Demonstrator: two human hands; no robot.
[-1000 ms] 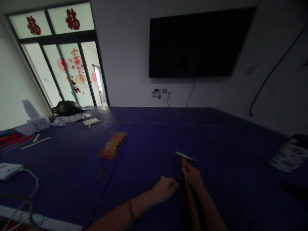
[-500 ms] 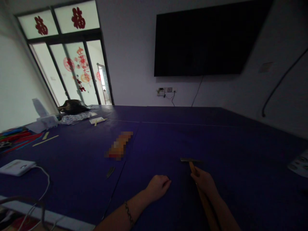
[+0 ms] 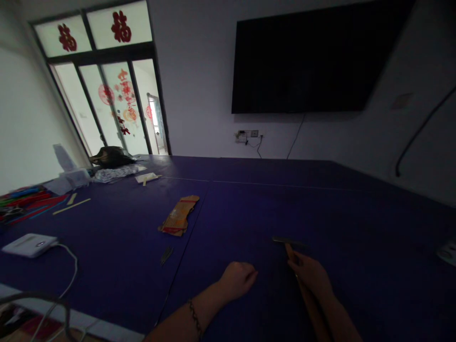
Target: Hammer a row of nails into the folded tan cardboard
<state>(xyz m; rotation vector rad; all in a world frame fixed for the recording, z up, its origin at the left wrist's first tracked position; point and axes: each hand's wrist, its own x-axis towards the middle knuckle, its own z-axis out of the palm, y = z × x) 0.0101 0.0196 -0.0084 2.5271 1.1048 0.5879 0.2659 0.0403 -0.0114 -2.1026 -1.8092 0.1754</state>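
Observation:
My right hand (image 3: 310, 274) is wrapped round the wooden handle of a hammer (image 3: 290, 243), close below its dark metal head, over the purple tabletop (image 3: 249, 213). To its left, my left hand (image 3: 238, 280) is closed, its fingers curled together at the table; whatever they may hold is too small to make out. A torn piece of brown cardboard (image 3: 179, 216) lies farther off to the left. Several thin nails (image 3: 166, 255) rest in a small pile between the cardboard and my left forearm, which wears a bracelet.
At the left lie a white power bank (image 3: 31, 244) with a cable, red, blue and green strips (image 3: 32, 202), a pale stick (image 3: 71, 206) and clear plastic boxes (image 3: 76, 178). A dark bag (image 3: 112, 156) stands at the back left.
The view has shifted slightly, so most things appear a little farther right. My right hand still holds the hammer and my left hand stays closed.

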